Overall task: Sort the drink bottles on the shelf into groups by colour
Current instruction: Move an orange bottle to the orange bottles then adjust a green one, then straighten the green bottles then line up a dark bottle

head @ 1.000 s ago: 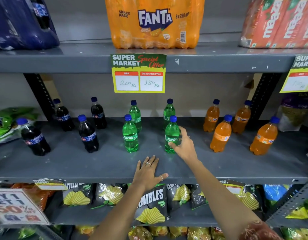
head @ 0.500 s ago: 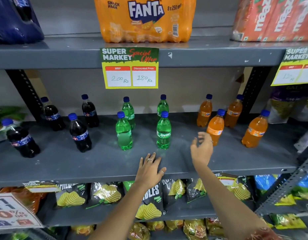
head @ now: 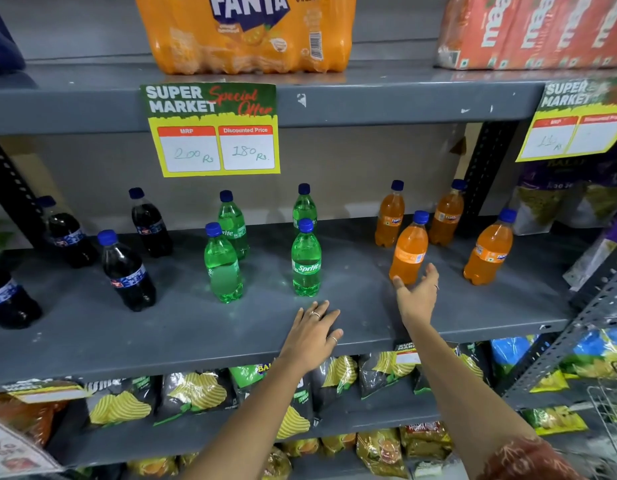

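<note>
On the grey middle shelf (head: 161,334) stand three colour groups. Several dark cola bottles (head: 128,271) are at the left, several green Sprite bottles (head: 306,259) in the middle, several orange Fanta bottles (head: 409,252) at the right. My left hand (head: 314,336) lies flat on the shelf's front edge, fingers spread, just in front of the nearest Sprite bottle. My right hand (head: 417,294) is open, palm up, its fingers spread around the base of the nearest orange bottle without closing on it.
A yellow price tag (head: 213,129) hangs from the upper shelf, under a Fanta multipack (head: 251,29) and a red Maaza pack (head: 535,29). Snack bags (head: 196,393) fill the shelves below. Slanted black brackets (head: 483,168) stand at both ends.
My right hand let go of the front Sprite bottle and swung right to the nearest orange bottle. The view has shifted closer. My left hand stayed on the shelf edge.
</note>
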`<state>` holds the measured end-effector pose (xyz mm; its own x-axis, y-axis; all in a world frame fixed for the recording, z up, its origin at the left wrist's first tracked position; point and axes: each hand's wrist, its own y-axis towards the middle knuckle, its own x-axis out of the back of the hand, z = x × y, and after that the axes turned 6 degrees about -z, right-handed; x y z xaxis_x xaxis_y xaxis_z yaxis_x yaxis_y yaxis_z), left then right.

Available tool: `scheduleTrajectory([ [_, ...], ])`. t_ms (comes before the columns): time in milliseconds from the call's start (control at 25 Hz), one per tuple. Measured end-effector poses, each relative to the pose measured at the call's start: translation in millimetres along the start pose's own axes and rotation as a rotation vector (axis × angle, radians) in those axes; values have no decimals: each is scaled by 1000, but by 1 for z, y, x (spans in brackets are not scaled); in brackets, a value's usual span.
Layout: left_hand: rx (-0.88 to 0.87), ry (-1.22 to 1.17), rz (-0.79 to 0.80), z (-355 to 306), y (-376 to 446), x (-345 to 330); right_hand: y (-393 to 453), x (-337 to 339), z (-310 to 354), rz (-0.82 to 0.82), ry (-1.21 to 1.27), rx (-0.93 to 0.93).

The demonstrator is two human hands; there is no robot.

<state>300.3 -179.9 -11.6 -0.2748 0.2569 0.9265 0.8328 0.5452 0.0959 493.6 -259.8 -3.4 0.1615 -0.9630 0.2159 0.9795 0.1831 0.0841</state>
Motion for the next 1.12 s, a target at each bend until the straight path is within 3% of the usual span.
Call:
scheduleTrajectory([
  [160,-6,-4,-1,0,2,-2,8,-3,-2,74,-38,34],
  [440,-13,-9,-19,2,1,-3,9,-1,-1,-67,-78,64],
  [1120,-26,7,-22,5,2,-6,6,0,-2,-59,-113,51],
])
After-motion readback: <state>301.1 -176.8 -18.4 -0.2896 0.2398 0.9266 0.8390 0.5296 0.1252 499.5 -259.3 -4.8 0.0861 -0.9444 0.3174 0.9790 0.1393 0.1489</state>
